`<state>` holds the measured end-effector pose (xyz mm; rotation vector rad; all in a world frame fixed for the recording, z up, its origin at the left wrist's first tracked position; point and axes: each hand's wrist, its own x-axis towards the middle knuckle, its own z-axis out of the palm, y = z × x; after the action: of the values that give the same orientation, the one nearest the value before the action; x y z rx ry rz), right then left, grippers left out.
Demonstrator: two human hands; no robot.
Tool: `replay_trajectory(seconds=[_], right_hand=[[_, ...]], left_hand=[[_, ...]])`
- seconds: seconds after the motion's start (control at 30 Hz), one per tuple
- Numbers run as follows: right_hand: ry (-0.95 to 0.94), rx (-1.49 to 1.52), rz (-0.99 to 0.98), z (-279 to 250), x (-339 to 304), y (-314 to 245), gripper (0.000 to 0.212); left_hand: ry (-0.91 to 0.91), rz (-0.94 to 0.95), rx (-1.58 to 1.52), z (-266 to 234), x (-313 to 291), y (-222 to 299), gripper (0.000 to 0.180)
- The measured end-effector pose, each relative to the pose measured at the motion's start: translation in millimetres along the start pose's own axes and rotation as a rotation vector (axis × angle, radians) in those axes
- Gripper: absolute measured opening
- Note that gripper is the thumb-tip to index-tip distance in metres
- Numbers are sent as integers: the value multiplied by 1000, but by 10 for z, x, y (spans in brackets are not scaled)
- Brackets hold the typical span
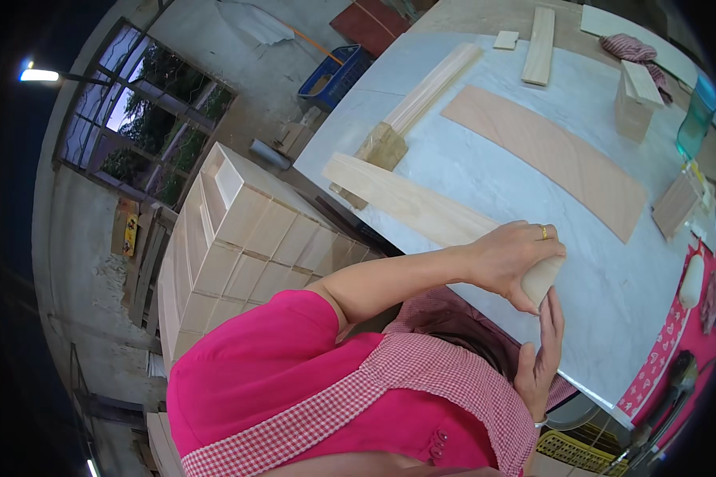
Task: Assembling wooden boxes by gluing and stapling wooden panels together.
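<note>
A long pale wooden board (410, 200) slants over the near left part of the table toward my hands. My left hand (513, 258), wearing a gold ring, is closed over its near end, with the fingers on top and the thumb below. Beyond the palm a beige end face shows; it seems to belong to the same board. My right hand (539, 362) is upright below it, fingers stretched out and thumb apart, the fingertips touching the lower corner of that end.
On the marble-patterned table (485, 310) lie a thin brown panel (549, 155), a wooden strip (433, 87), small wood blocks (639, 99) and a teal bottle (696, 119). Stacked wooden boxes (250, 246) stand left. A blue basket (336, 78) is beyond the table.
</note>
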<state>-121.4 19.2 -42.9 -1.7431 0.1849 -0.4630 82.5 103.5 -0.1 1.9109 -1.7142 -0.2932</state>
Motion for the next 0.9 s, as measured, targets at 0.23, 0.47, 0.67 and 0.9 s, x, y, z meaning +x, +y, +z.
replay_trajectory(seconds=[0.23,0.47,0.67,0.9], right_hand=[[536,-991,68,-1299,-442,437,48],[656,-1667,551,-2722,-1104,924,57],[563,-1382,521,-3184,-1314,1044,59],[627,-1235,650,-3264,-803,741,27]], left_hand=[[6,-4,-5,-11,-63,-26,80],[-3,11,-21,79,-25,-55,78],[54,59,-32,130,-39,-145,78],[30,62,-16,81,-11,-128,77]])
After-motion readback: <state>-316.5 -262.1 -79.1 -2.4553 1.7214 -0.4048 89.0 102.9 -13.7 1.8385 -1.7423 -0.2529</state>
